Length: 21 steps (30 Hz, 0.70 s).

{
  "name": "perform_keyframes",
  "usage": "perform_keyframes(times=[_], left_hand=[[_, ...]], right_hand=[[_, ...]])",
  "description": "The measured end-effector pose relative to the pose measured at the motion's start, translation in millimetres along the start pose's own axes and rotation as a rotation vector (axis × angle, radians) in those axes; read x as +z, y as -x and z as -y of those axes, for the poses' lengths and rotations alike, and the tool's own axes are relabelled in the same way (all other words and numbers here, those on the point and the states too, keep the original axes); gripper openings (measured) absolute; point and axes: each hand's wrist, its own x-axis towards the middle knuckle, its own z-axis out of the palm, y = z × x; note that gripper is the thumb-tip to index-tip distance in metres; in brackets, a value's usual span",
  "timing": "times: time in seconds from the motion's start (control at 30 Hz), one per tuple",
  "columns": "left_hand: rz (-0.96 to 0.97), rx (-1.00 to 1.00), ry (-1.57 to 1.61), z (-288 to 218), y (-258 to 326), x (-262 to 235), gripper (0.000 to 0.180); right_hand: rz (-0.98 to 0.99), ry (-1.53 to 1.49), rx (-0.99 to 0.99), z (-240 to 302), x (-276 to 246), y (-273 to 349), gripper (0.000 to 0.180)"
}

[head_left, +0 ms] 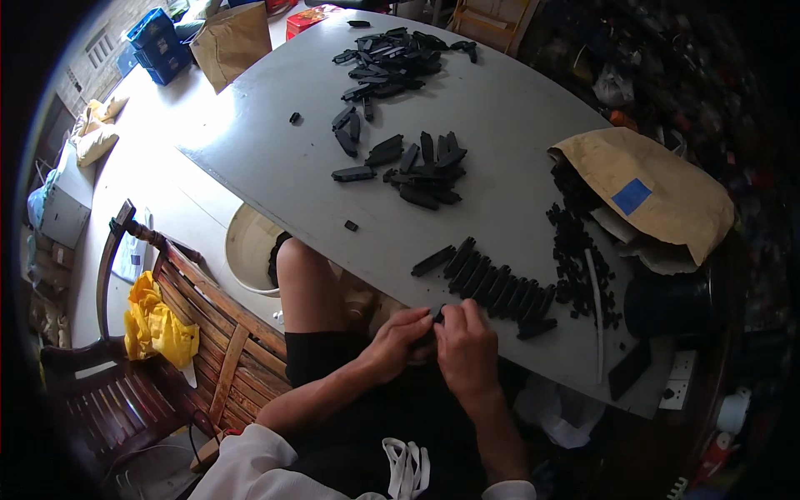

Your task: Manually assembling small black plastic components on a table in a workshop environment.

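Note:
At the table's near edge my left hand point(396, 337) and my right hand point(467, 346) meet, both closed with fingers pinched. Between their fingertips shows a bit of a black plastic part point(437, 316); the fingers hide most of it. Just beyond my right hand runs a slanting row of long black plastic pieces point(500, 287), laid side by side. To the right of that row lies a scatter of tiny black parts point(571, 258), with a thin pale strip point(595, 308) across it.
Loose piles of similar black pieces point(387, 62) cover the far part of the grey table point(267, 125). A brown paper bag point(658, 187) lies at the right, spilling black parts. A cream bucket point(246, 250) stands left of my knee, beside a wooden bench point(208, 325) with a yellow bag point(154, 321).

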Motion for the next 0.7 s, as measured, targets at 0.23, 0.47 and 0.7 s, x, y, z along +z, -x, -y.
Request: perform_keyframes(times=[0.23, 0.47, 0.7], left_hand=[[0.101, 0.049, -0.019, -4, 13, 13, 0.026], [0.241, 0.033, 0.024, -5, 15, 14, 0.029], [0.002, 0.125, 0.061, -6, 12, 10, 0.026]], right_hand=[[-0.051, 0.039, -0.021, -7, 6, 18, 0.012], [-0.114, -0.214, 0.085, -8, -1, 17, 0.007], [-0.201, -0.086, -0.177, 15, 32, 46, 0.021]])
